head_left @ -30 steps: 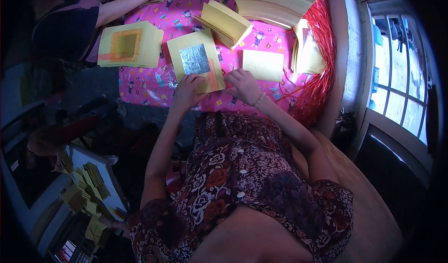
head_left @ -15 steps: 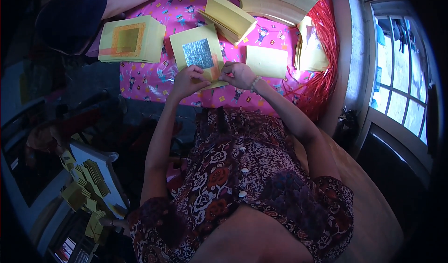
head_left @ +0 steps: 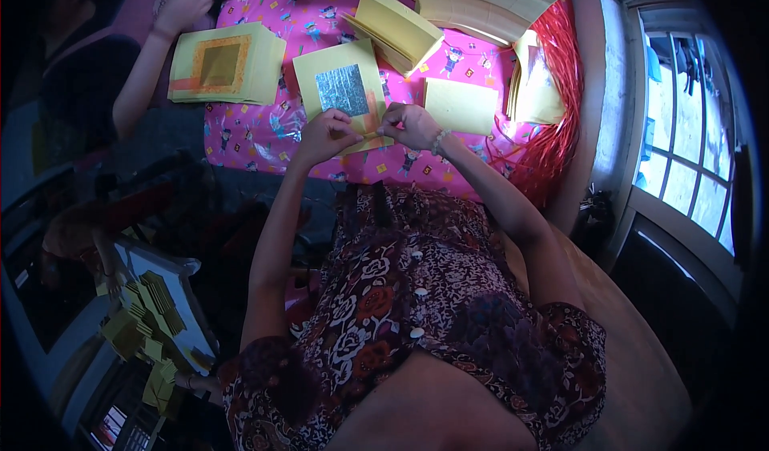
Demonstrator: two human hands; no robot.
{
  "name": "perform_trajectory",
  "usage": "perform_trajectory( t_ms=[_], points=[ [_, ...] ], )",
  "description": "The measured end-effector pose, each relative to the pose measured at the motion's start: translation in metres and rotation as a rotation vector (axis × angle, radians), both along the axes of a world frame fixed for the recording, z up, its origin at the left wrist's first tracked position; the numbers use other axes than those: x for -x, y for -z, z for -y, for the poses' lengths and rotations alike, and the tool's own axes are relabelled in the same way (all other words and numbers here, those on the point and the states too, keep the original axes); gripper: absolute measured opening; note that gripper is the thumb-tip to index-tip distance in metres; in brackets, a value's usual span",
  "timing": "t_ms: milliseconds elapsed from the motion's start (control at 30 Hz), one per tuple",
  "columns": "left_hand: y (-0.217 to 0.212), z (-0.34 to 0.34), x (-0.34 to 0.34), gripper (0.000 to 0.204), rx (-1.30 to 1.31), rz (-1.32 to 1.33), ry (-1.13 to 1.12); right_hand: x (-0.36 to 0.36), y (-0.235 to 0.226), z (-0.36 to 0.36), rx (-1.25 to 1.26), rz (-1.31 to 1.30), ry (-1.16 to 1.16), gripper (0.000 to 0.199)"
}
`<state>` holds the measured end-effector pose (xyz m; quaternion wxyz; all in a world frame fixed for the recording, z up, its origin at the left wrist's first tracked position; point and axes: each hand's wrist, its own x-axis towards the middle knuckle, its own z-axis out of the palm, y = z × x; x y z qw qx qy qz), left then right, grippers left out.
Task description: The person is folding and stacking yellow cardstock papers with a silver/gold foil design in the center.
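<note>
A yellow paper sheet with a shiny silver square lies before me on the pink patterned tablecloth. My left hand pinches its near edge. Beside it my right hand pinches the same edge near the right corner, where the paper is bent up between my fingers. To the right of the sheet lies a flat stack of yellow paper. A folded bundle of yellow paper leans just beyond the sheet.
On the left lies a thick stack of yellow sheets with an orange-bordered square. A person's hand works at the upper left. Red plastic strands hang at the right beside more yellow paper. Another table bears yellow bundles at lower left.
My hands stay at the sheet's near edge with only slight finger movement. The co-worker at the upper left has drawn back, their hands now beside a small paper stack.
</note>
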<state>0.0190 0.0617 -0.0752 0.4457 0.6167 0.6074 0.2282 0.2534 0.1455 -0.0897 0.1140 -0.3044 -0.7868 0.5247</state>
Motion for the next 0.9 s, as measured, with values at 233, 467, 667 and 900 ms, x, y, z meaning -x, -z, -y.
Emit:
perform_trajectory(
  t_ms=[233, 467, 667, 900],
  points=[
    [-0.020, 0.009, 0.008, 0.030, -0.133, -0.048, 0.090, 0.004, -0.013, 0.004, -0.229, -0.055, -0.014, 0.014],
    [-0.055, 0.026, 0.045, 0.044, -0.333, -0.290, 0.088, 0.004, -0.046, 0.004, -0.095, -0.107, 0.054, 0.013],
    [-0.040, 0.022, 0.061, 0.028, -0.407, -0.187, -0.102, 0.012, -0.081, -0.002, -0.037, -0.243, 0.007, 0.021],
    [-0.052, 0.006, 0.057, 0.018, -0.439, -0.167, -0.290, 0.030, -0.081, -0.003, -0.031, -0.215, 0.268, 0.032]
  ],
)
